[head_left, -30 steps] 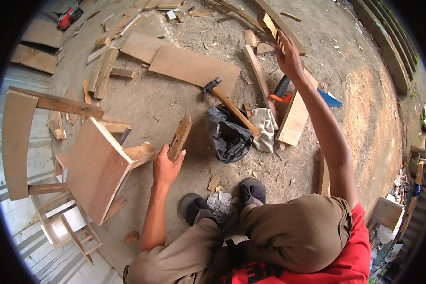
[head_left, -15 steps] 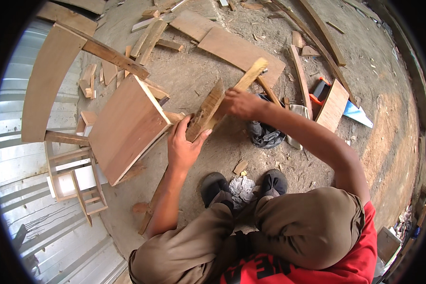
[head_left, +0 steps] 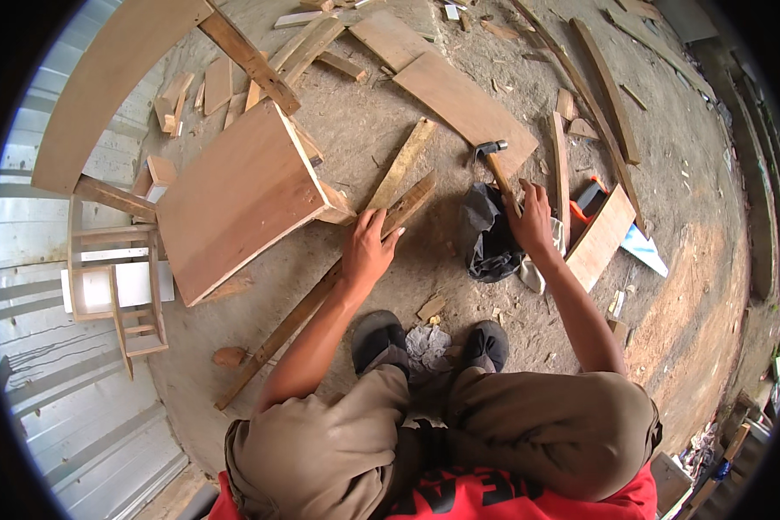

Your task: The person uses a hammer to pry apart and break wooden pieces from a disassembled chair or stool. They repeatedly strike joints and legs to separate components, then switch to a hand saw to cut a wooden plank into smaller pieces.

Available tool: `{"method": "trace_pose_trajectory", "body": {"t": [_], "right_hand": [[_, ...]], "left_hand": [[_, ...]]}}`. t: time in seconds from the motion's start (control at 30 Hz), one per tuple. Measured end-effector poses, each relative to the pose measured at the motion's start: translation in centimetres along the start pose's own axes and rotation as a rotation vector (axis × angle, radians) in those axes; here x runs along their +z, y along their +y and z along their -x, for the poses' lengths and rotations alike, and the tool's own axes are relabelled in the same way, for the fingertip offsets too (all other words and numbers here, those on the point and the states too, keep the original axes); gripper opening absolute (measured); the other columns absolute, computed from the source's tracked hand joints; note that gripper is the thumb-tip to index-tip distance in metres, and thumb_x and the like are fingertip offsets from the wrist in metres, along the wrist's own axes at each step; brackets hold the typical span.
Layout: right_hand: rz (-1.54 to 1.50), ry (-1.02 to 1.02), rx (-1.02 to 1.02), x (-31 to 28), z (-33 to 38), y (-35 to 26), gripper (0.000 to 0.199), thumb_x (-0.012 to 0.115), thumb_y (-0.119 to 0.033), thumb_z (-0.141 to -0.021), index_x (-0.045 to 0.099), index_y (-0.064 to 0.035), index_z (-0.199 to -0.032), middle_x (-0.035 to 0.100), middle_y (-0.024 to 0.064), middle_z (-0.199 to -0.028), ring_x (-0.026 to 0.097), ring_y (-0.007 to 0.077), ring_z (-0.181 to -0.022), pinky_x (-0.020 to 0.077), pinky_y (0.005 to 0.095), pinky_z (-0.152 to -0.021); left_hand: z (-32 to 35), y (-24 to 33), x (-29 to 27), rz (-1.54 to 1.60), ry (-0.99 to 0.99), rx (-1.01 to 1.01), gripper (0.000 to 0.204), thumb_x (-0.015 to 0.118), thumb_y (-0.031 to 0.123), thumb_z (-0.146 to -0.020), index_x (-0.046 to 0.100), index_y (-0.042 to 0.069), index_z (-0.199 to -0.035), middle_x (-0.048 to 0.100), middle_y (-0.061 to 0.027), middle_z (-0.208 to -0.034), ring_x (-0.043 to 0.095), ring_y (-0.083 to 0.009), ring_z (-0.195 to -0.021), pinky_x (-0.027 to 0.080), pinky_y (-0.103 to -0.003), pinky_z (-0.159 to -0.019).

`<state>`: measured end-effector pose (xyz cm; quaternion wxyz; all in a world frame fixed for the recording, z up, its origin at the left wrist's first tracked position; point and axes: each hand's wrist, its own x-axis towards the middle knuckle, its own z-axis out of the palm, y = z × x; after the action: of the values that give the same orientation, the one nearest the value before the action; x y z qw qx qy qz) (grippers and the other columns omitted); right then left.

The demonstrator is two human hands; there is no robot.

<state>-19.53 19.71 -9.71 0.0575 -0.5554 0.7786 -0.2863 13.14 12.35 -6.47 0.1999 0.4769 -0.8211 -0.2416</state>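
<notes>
My left hand is closed around two narrow wooden strips where they meet. The shorter strip points away from me. The longer strip runs from the near left, under my left hand, to the right. My right hand has its fingers around the wooden handle of a hammer, whose dark metal head points away from me. The hammer lies over a black plastic bag, which stands open just left of my right hand.
A plywood box-like piece stands at the left beside a small wooden frame. Plywood sheets and long timber strips lie at the far side. A handsaw is partly under a board at the right.
My right hand has left the wooden strip and moved right and nearer, onto the hammer handle. My left hand has moved slightly right and lowered the strips.
</notes>
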Motion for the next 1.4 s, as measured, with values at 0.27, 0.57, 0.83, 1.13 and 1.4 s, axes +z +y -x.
{"method": "trace_pose_trajectory", "body": {"t": [0.27,0.57,0.83,1.13,1.4], "right_hand": [[-0.135,-0.224,-0.334,-0.2,-6.5,-5.6,0.039,0.066,-0.008,-0.09,0.055,-0.0062,-0.128,0.056,0.0173,-0.128,0.054,0.0381,-0.121,0.0423,0.0431,-0.105],[0.355,-0.332,-0.743,9.2,-9.3,-8.7,0.067,0.061,-0.009,-0.089,0.04,-0.022,-0.152,0.032,0.0139,-0.159,0.021,0.0307,-0.152,0.0173,0.0557,-0.122],[0.345,-0.434,-0.645,6.3,-3.1,-7.9,0.033,0.067,-0.03,-0.089,0.066,-0.0157,-0.118,0.061,0.0045,-0.115,0.053,0.0223,-0.116,0.0386,0.0483,-0.1],[-0.151,0.102,-0.175,-1.3,-1.1,-5.1,0.026,0.066,-0.009,-0.092,0.064,-0.003,-0.117,0.061,0.0168,-0.117,0.06,0.0372,-0.109,0.0467,0.0465,-0.095],[0.1,-0.165,0.102,-0.5,0.6,3.0,0.031,0.07,-0.018,-0.088,0.061,0.0002,-0.112,0.064,0.022,-0.112,0.061,0.043,-0.105,0.0483,0.0504,-0.091]], "left_hand": [[-0.1,1.9,0.4,-0.03,0.018,-0.042,0.042,0.067,0.029,-0.094,0.053,0.0,-0.121,0.065,-0.0242,-0.109,0.065,-0.043,-0.095,0.054,-0.048,-0.079],[1.1,1.2,-3.0,-0.029,0.101,-0.039,0.046,0.07,0.03,-0.093,0.052,0.003,-0.125,0.07,-0.0241,-0.103,0.069,-0.0422,-0.093,0.056,-0.046,-0.078],[0.5,0.7,-2.4,0.093,0.046,-0.043,0.047,0.072,0.034,-0.092,0.054,0.004,-0.123,0.07,-0.0256,-0.102,0.068,-0.0457,-0.092,0.055,-0.049,-0.074],[-1.5,-2.3,3.9,0.04,0.073,0.121,0.043,0.072,0.021,-0.09,0.052,-0.002,-0.12,0.064,-0.0273,-0.117,0.061,-0.0436,-0.112,0.05,-0.049,-0.094],[-1.8,-1.2,5.2,0.027,-0.071,0.046,0.045,0.071,0.021,-0.091,0.053,-0.002,-0.125,0.065,-0.0247,-0.117,0.063,-0.0393,-0.109,0.048,-0.047,-0.095]]}}
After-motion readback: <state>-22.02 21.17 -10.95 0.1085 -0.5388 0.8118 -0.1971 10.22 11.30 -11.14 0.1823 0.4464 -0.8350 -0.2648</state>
